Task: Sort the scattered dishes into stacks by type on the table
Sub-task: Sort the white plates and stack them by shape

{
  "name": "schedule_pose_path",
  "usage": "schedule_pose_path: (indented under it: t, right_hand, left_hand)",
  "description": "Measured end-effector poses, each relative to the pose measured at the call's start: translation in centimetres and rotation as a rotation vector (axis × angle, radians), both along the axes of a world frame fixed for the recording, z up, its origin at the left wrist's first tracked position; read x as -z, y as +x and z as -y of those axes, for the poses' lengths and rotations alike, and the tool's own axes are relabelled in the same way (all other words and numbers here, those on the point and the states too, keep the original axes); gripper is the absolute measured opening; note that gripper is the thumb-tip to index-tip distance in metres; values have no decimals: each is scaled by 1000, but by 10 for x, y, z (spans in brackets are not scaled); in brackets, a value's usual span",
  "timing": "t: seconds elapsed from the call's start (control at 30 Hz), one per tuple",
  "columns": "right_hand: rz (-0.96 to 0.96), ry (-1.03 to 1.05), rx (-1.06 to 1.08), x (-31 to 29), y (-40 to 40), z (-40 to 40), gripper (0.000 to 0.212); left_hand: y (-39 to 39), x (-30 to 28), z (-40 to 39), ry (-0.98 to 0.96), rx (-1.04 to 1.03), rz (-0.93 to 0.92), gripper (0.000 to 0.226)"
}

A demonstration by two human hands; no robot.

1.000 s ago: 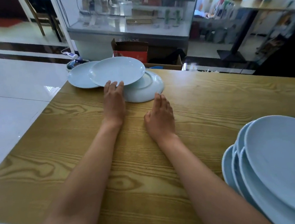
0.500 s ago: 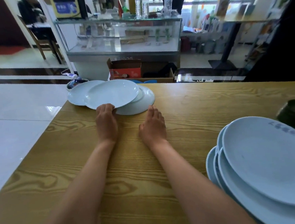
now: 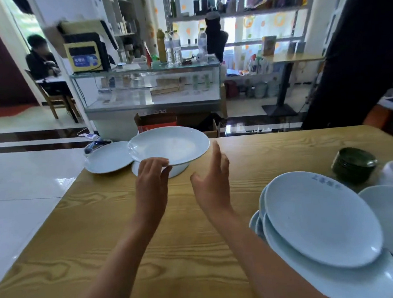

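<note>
Lifted since the earlier frame, the top plate (image 3: pixel 169 146) now tilts above the table (image 3: pixel 103 238); your left hand (image 3: pixel 152 183) pinches its near rim, your right hand (image 3: pixel 213 182) hangs released, fingers spread.

Your table (image 3: pixel 103 238) was yellow-tan wood with bold dark grain swirls. The plate (image 3: pixel 174 144) you held was plain pale blue-white, like its neighbour plate (image 3: pixel 108 157). Your stack of plates (image 3: pixel 318 221) at right matched, the top one bearing faint blue lettering. The bowls (image 3: pixel 354 165) behind were dark green.
</note>
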State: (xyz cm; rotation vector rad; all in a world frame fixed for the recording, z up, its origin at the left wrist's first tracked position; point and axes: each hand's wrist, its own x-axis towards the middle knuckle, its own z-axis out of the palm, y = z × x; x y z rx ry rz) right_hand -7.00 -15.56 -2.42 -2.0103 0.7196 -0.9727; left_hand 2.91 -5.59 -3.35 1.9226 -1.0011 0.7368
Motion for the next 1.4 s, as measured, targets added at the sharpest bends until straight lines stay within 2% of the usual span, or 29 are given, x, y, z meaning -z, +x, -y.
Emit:
schedule_pose_path:
  t: [0.17, 0.47, 0.57, 0.7, 0.77, 0.87, 1.03, 1.2, 1.4]
  right_hand:
    - [127, 26, 17, -34, -40, 0, 91]
    - [91, 71, 30, -57, -107, 24, 83]
    - [117, 89, 27, -59, -132, 33, 68]
    - [61, 45, 93, -59, -166, 43, 27]
    - [47, 54, 103, -58, -184, 47, 20]
    - [33, 64, 133, -54, -212, 50, 23]
    - [9, 177, 189, -39, -271, 52, 18]
    - [-10, 230, 235, -16, -310, 37, 19]
    - [91, 252, 180, 0, -327, 18, 22]
  left_hand:
    - [-43, -30, 30, -70, 90, 5, 15]
    - [-107, -56, 56, -132, 254, 51, 14]
    - [-129, -57, 58, -122, 305, 54, 14]
    - [-154, -56, 63, -106, 371, 86, 14]
    - [-164, -57, 64, -89, 417, 98, 13]
    - [-177, -58, 63, -18, 476, 91, 17]
    - [-186, -54, 55, 92, 524, -16, 46]
    - [-185, -48, 56, 10, 468, -148, 38]
    - [-192, -43, 66, 51, 505, -166, 31]
